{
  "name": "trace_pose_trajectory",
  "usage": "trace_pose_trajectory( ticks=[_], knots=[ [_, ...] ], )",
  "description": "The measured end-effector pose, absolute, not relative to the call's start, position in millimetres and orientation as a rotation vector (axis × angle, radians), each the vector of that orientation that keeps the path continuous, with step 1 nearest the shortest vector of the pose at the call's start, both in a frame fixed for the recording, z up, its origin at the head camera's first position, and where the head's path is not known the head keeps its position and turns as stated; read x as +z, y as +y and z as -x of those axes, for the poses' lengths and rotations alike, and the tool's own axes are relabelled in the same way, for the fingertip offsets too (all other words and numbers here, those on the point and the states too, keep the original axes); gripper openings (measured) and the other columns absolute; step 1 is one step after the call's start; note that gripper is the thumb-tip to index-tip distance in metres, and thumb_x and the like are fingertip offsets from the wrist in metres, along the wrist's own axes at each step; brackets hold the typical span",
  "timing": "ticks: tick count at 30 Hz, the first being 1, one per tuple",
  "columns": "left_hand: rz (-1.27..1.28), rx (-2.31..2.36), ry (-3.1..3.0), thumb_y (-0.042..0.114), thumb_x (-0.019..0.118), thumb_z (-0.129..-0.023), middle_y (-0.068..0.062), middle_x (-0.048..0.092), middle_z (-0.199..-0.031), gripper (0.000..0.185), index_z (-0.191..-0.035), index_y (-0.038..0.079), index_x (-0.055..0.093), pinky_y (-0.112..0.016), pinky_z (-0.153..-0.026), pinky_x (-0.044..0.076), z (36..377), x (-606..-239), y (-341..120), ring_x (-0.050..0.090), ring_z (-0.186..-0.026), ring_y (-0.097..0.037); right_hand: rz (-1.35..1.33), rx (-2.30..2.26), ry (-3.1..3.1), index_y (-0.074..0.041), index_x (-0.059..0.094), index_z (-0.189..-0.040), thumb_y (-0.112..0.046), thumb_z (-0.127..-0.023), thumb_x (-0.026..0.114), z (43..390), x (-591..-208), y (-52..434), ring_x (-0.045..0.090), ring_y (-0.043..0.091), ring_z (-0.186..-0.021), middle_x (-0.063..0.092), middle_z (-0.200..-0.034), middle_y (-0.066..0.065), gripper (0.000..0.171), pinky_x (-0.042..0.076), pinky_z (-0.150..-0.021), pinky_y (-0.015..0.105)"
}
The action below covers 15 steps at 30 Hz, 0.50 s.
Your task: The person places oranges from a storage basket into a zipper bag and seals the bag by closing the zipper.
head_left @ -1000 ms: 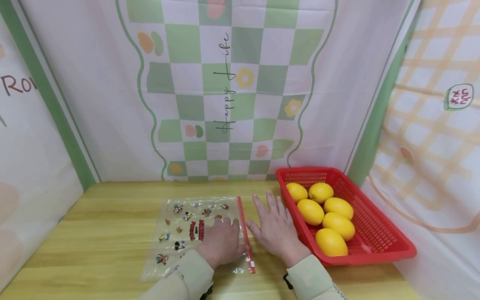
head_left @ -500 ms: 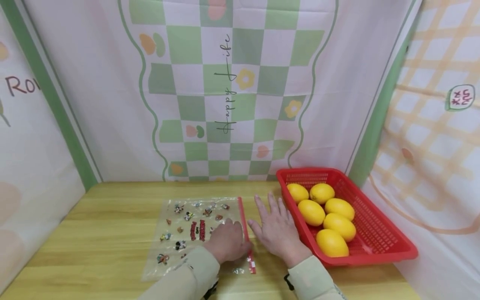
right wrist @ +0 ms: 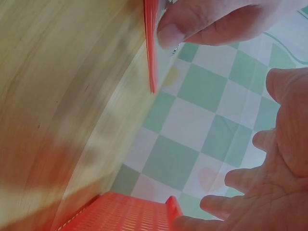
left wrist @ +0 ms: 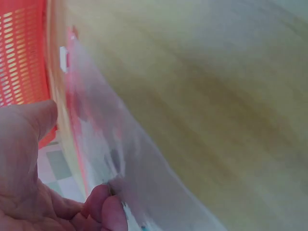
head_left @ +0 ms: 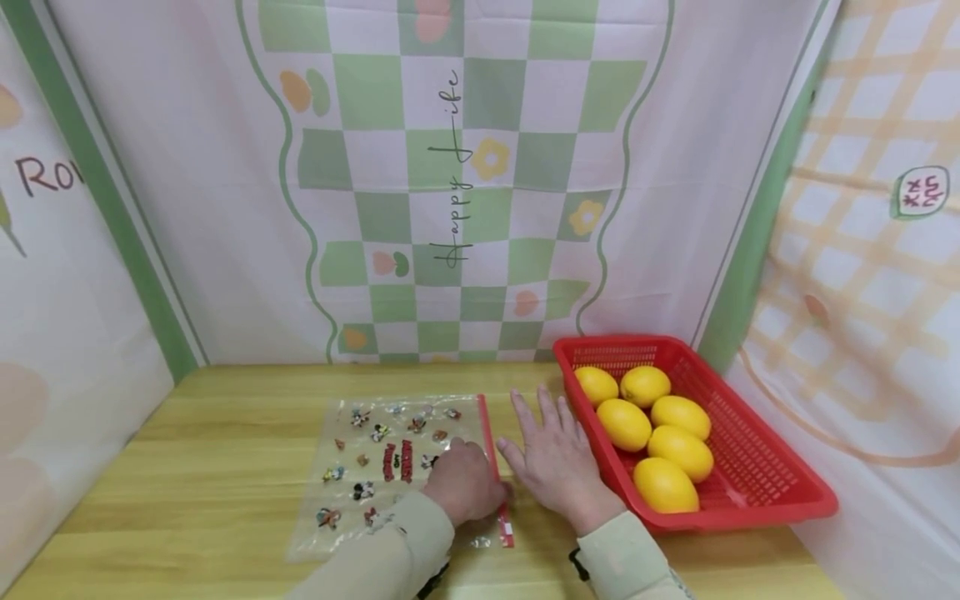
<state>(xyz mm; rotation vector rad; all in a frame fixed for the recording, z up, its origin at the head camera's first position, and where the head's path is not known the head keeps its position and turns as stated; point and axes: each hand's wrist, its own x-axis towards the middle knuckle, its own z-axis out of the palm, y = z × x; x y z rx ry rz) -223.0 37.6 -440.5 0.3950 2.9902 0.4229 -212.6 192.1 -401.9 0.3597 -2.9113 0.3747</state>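
A clear zip bag (head_left: 375,467) printed with small cartoon figures lies flat on the wooden table (head_left: 225,417), its red zip strip (head_left: 486,433) along the right edge. My left hand (head_left: 468,487) sits on the bag's right part with curled fingers and pinches the edge at the red strip (right wrist: 150,48). In the left wrist view its fingertips (left wrist: 103,207) press into the plastic (left wrist: 144,183). My right hand (head_left: 557,462) lies flat and open on the table between the bag and the red basket (head_left: 750,508), holding nothing.
The red basket at the right holds several yellow lemons (head_left: 622,423) and stands close to my right hand. Printed cloth walls close in the back and both sides. Bare table shows to the left of the bag.
My left hand has slid a little to the right onto the red zip strip and curled tighter. The right hand has hardly moved.
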Motion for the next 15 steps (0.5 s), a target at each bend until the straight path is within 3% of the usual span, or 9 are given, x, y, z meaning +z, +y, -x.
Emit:
trace_pose_trajectory(
  ticks=[4,7,11,15],
  knots=[
    [-0.437,0.314,3.056,0.070,0.067,-0.087,-0.025,0.068,-0.118,0.077,-0.104,-0.005,0.075,-0.048,-0.091,0.060,221.4,-445.0,39.6,0.067,-0.102,-0.038,-0.364,0.387,-2.906,-0.019,0.027,-0.167,-0.054,-0.103,0.053,211.8,-401.8,192.3,0.017,0.056,-0.154,0.012,-0.172,0.025,0.077,0.023,-0.118,0.074],
    [-0.434,0.270,3.085,0.069,0.068,-0.086,-0.027,0.066,-0.122,0.077,-0.104,-0.005,0.075,-0.046,-0.084,0.062,218.2,-444.9,40.0,0.068,-0.097,-0.037,-0.368,0.389,-2.902,-0.018,0.027,-0.167,-0.054,-0.103,0.053,210.8,-401.4,192.5,0.017,0.056,-0.154,0.012,-0.172,0.026,0.078,0.024,-0.118,0.074],
    [-0.341,0.340,3.079,0.065,0.072,-0.085,-0.026,0.063,-0.124,0.083,-0.121,-0.010,0.067,-0.044,-0.064,0.062,216.0,-444.1,41.9,0.068,-0.082,-0.035,-0.371,0.389,-2.906,-0.019,0.026,-0.167,-0.055,-0.103,0.053,209.8,-400.8,193.3,0.018,0.056,-0.154,0.012,-0.172,0.025,0.078,0.024,-0.118,0.074],
    [-0.249,0.359,3.072,0.072,0.070,-0.083,-0.027,0.061,-0.128,0.103,-0.140,-0.012,0.052,-0.047,-0.062,0.061,214.2,-441.4,45.6,0.068,-0.081,-0.036,-0.371,0.397,-2.914,-0.021,0.025,-0.168,-0.057,-0.103,0.052,209.6,-400.7,194.0,0.017,0.056,-0.154,0.012,-0.172,0.024,0.079,0.023,-0.118,0.074]
  ],
)
